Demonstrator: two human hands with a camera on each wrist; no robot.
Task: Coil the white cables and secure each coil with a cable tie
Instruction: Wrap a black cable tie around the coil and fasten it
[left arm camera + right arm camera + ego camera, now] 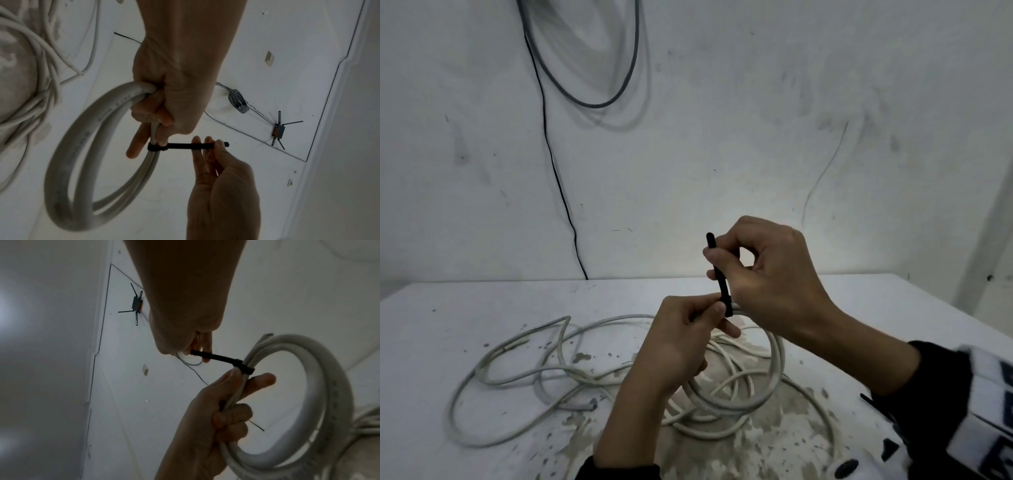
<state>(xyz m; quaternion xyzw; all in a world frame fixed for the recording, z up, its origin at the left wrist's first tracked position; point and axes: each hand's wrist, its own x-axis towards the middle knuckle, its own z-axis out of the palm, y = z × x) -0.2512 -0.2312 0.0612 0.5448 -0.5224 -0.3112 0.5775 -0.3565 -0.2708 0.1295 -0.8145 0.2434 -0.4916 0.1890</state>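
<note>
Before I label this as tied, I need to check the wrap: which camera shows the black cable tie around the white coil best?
Left wrist view: the black strap-like cable tie circles the coiled white cable, its tail pinched by the right hand. The right wrist view shows the wrap too, more dimly. In the head view the left hand hides the wrap.

text: none I can read | cable coil (82, 142) in my left hand: faint blurred print along the jacket | device on my right sleeve (993, 411): dark marks, unreadable

Scuffed white wall (722, 154), grey cable loop (599, 68) hanging, stained white table (465, 308)
</note>
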